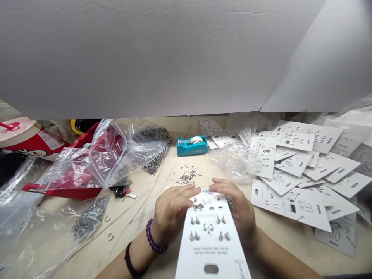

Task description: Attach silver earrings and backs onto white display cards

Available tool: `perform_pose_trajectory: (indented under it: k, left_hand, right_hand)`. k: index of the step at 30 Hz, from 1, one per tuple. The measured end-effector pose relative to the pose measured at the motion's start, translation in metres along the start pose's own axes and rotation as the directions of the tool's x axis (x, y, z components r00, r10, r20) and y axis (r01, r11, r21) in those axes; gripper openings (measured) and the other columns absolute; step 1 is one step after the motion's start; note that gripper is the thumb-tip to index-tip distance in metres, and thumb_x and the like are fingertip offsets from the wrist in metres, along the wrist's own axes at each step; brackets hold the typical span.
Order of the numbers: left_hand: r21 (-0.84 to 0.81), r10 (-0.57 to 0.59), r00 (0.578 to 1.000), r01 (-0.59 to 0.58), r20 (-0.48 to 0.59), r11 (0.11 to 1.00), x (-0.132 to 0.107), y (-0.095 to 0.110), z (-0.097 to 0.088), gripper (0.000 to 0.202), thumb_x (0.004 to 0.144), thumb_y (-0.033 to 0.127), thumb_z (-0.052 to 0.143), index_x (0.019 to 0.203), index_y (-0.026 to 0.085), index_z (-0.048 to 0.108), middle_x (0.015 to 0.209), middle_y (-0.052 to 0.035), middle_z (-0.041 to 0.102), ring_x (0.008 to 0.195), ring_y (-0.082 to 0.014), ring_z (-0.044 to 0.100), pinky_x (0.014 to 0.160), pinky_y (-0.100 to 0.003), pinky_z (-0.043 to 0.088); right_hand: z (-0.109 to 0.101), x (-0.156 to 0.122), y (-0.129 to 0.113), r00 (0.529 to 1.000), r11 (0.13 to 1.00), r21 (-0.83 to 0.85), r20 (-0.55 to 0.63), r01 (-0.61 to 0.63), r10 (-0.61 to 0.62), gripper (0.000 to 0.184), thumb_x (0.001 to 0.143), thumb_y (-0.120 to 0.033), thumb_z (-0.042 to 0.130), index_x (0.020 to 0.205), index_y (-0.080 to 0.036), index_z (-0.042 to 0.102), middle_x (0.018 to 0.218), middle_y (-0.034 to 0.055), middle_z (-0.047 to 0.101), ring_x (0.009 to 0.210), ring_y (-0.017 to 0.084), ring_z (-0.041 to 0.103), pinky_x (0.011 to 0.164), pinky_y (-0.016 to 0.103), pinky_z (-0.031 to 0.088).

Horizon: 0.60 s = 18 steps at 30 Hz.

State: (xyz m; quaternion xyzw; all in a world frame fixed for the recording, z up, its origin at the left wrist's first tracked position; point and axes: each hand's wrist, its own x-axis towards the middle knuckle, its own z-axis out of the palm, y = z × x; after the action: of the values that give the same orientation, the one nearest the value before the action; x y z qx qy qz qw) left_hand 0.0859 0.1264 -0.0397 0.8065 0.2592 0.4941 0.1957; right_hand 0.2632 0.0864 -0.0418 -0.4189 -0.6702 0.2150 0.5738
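A white earring card (pixel 210 242) is held in front of me, with its slot end toward me and its print upside down. Small metal studs or backs and little rings sit on it in pairs. My left hand (pixel 173 207) grips the card's left edge near the far end, fingers bent over its corner. On the opposite edge, my right hand (pixel 236 205) holds the far right corner in the same way. Just beyond the fingertips lies a loose pile of tiny metal earring backs (pixel 187 176). The right palm and the card's underside are hidden.
A teal tape dispenser (pixel 192 146) stands behind the pile. Overlapping filled jewelry cards (pixel 305 170) spread over the right side. At left are a red tray (pixel 62 192), plastic bags of metal parts (pixel 91 217) and two loose rings (pixel 111 236). A grey-white panel (pixel 174 58) overhangs the back.
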Motion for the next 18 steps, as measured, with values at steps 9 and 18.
perform_pose_trajectory:
  k: [9, 18]
  left_hand:
    - [-0.03, -0.088, 0.995, 0.089, 0.034, 0.996, 0.0, -0.001, 0.0, 0.016, 0.081, 0.028, 0.055, 0.096, 0.022, 0.056, 0.086, -0.0049, 0.07, 0.087, -0.0183, 0.065, 0.076, -0.031, 0.053]
    - [-0.395, -0.742, 0.566, 0.812, 0.358, 0.429, 0.008, 0.007, 0.003, 0.025, 0.078, 0.036, 0.056, 0.092, 0.016, 0.053, 0.081, -0.006, 0.068, 0.075, -0.0175, 0.065, 0.067, -0.029, 0.053]
  right_hand:
    - [-0.009, 0.009, -0.006, 0.999, 1.0, -0.008, 0.034, -0.006, 0.006, 0.036, 0.078, -0.005, 0.056, 0.108, -0.025, 0.056, 0.089, 0.0054, 0.065, 0.081, 0.019, 0.062, 0.066, 0.033, 0.054]
    - [-0.005, 0.015, -0.007, 0.727, 0.656, 0.325, 0.197, -0.681, 0.658, 0.017, 0.079, -0.032, 0.059, 0.088, -0.017, 0.06, 0.079, 0.0053, 0.067, 0.064, 0.015, 0.063, 0.044, 0.022, 0.051]
